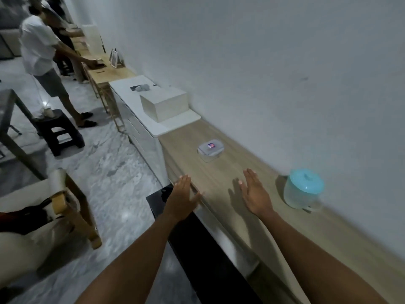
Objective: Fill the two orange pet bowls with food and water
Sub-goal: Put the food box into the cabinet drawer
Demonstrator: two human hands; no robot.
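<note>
Left hand (183,195), right hand (255,194) — both flat, fingers spread, holding nothing, over wooden counter (245,172). Clear food box (210,151) ahead; blue-lidded water jug (303,188) just right — neither touched.

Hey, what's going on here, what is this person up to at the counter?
A person stands at a long light wooden counter along a white wall, both arms stretched forward. The left hand and right hand are open, flat and hold nothing. Ahead of them sits a small clear plastic container with a grey clip lid; to the right stands a clear plastic jug with a turquoise lid. No orange bowls are in view, so filling has not begun. Another person in a white shirt works farther down.
</note>
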